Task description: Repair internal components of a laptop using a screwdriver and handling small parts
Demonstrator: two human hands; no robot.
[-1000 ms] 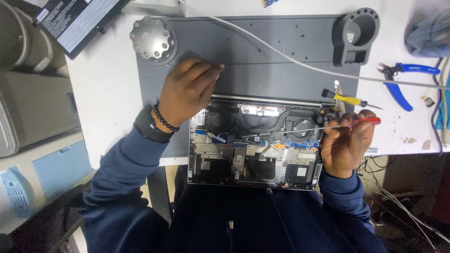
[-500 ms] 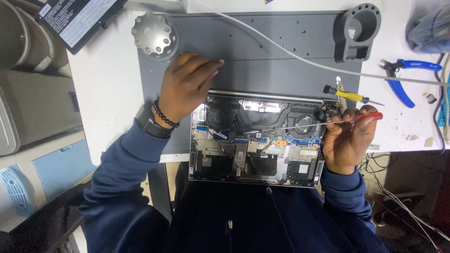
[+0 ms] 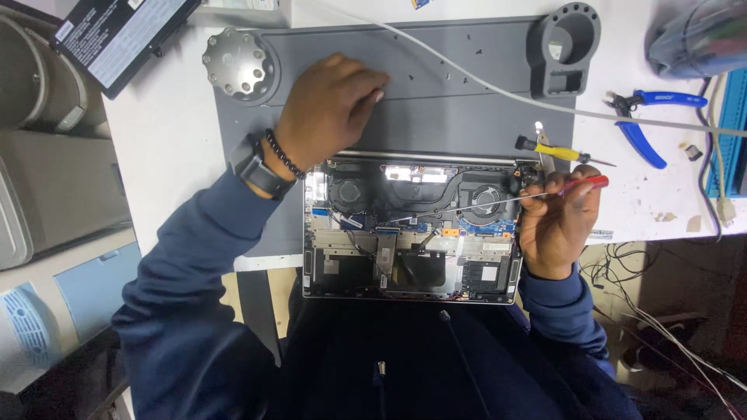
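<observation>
An opened silver laptop point(image 3: 408, 268) lies bottom-up at the table's near edge, its fans, board and cables exposed. My right hand point(image 3: 554, 225) grips a red-handled screwdriver point(image 3: 585, 183) at the laptop's right edge. The long thin shaft points left across the fans, with the tip near the board's middle. My left hand point(image 3: 327, 109), with a watch and bead bracelet on the wrist, lies palm down on the grey mat point(image 3: 467, 109) just beyond the laptop. Its fingertips are close to some tiny screws point(image 3: 447, 75). Nothing shows in that hand.
A yellow-handled screwdriver point(image 3: 562, 152) and blue pliers point(image 3: 650, 128) lie to the right. A round metal disc point(image 3: 240, 62) and a dark holder point(image 3: 564, 47) sit on the mat's far corners. A white cable point(image 3: 482, 82) crosses the mat. A black battery pack point(image 3: 117, 35) is at far left.
My left hand has slid away from the laptop's far edge, further onto the grey mat. My right hand keeps the screwdriver in nearly the same place.
</observation>
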